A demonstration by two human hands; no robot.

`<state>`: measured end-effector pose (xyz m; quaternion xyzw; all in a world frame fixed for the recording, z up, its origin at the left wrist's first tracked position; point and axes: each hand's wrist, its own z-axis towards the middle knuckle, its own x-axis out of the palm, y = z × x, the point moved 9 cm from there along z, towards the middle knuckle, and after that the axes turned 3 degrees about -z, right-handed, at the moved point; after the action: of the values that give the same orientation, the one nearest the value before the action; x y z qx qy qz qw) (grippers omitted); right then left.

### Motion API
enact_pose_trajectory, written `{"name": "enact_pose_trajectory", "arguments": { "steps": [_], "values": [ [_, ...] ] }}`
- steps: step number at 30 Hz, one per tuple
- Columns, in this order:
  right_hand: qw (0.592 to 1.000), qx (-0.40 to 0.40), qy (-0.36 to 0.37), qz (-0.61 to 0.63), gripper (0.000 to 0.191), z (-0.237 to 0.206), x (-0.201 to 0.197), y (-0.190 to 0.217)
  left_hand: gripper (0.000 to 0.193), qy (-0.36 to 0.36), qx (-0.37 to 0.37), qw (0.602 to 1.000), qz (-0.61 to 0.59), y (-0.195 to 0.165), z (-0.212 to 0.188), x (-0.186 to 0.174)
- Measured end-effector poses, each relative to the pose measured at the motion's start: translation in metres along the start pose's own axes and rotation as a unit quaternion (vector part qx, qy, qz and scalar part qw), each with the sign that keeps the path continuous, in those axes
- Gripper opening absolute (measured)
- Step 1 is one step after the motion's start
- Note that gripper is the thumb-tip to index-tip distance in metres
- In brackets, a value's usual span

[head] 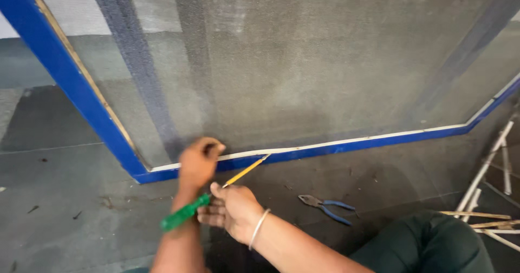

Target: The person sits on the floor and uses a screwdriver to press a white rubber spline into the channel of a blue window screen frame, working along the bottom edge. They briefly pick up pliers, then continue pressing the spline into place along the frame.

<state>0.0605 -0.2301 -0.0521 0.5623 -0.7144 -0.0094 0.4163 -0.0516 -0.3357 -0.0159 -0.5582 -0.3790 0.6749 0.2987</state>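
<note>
Two hands are meeting at the lower left corner of a blue frame (81, 97) that is standing on the floor with grey mesh (303, 62) stretched across it. I am watching the right hand (232, 208) closing its fingers around a yellow tool (246, 170), thumb on top, and the thin shaft is slanting up to the right so that its tip is touching the white strip (346, 141) running along the frame's bottom rail. I cannot tell whether the tool is a pencil or a small screwdriver. A silver bangle (258, 228) is circling that wrist. I am seeing the left hand (199, 162) pressing against the mesh just above the rail, fingers curled together; whether it is pinching the mesh edge or the strip is hidden from me. A green handle (184, 213) is lying across the left forearm and just beside the right hand's fingers; which hand is gripping it I cannot tell. Blue-handled pliers (325, 205) are resting on the grey floor (65, 197) near the right hand, jaws pointing left. A knee in dark green trousers (428, 246) is showing at lower right, and several loose white and wooden strips (487, 197) are lying at the far right.
</note>
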Motion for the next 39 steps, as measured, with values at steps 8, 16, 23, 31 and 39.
{"name": "enact_pose_trajectory", "arguments": {
  "steps": [8,16,23,31,39],
  "values": [
    [1.000,-0.022,0.009,0.015,0.033,0.037,0.025,0.013,0.052,0.189,-0.446,0.865,-0.130,0.078,-0.089,-0.100],
    [0.643,-0.296,-0.284,-0.647,0.037,-0.039,-0.100,0.147,0.043,-0.011,-0.331,0.933,-0.140,0.097,-0.055,-0.107],
    [0.422,-0.347,-0.447,-0.708,0.063,-0.124,-0.264,0.260,0.044,-0.053,-0.349,0.928,-0.119,0.119,-0.040,-0.099],
    [0.474,-0.261,-0.474,-0.695,0.073,-0.109,-0.301,0.260,0.028,-0.111,-0.319,0.922,-0.192,0.110,-0.046,-0.094],
    [0.468,-0.267,-0.471,-0.699,0.072,-0.114,-0.295,0.266,0.035,-0.075,-0.347,0.921,-0.163,0.099,-0.096,-0.086]
  ]
}}
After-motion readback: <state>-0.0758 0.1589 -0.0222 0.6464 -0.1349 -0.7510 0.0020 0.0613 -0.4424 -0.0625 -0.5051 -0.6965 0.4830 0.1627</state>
